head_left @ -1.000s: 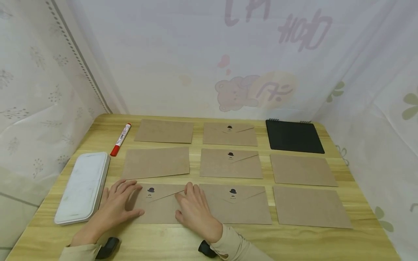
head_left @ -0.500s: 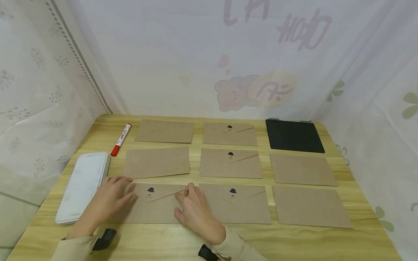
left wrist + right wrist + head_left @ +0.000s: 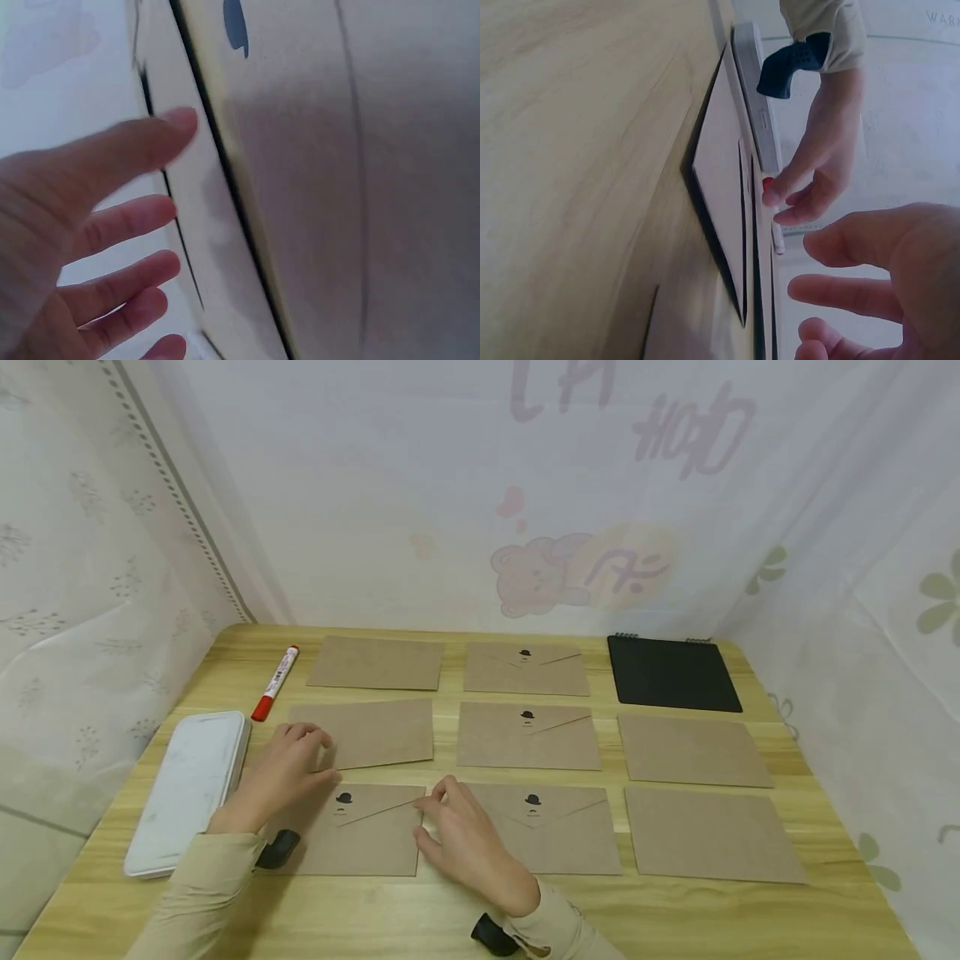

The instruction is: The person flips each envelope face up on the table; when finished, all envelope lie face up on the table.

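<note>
My left hand point(image 3: 288, 772) hovers over the table's left side, fingers spread and holding nothing. Below it lie the front-left kraft envelope point(image 3: 375, 847), printed with a bowler hat, and the plain middle-left envelope point(image 3: 382, 735). The left wrist view shows that hand point(image 3: 37, 225) with thumb and fingers apart, off the paper. Near the front-left envelope's right edge is my right hand point(image 3: 476, 843), its fingers slightly bent. In the right wrist view nothing sits between the fingers of this right hand point(image 3: 930, 270), which is raised above the envelope point(image 3: 724, 187).
Other envelopes lie in rows, including a hat-printed one point(image 3: 555, 843) and a plain one point(image 3: 712, 835) at front. A black spiral notebook point(image 3: 675, 672) sits back right. At left are a white case point(image 3: 187, 793) and a red-capped marker point(image 3: 275, 683). Curtains enclose the table.
My left hand has moved from beside the front-left envelope up and forward, over the middle-left envelope's near corner. The right hand has shifted slightly right, off the front-left envelope's edge.
</note>
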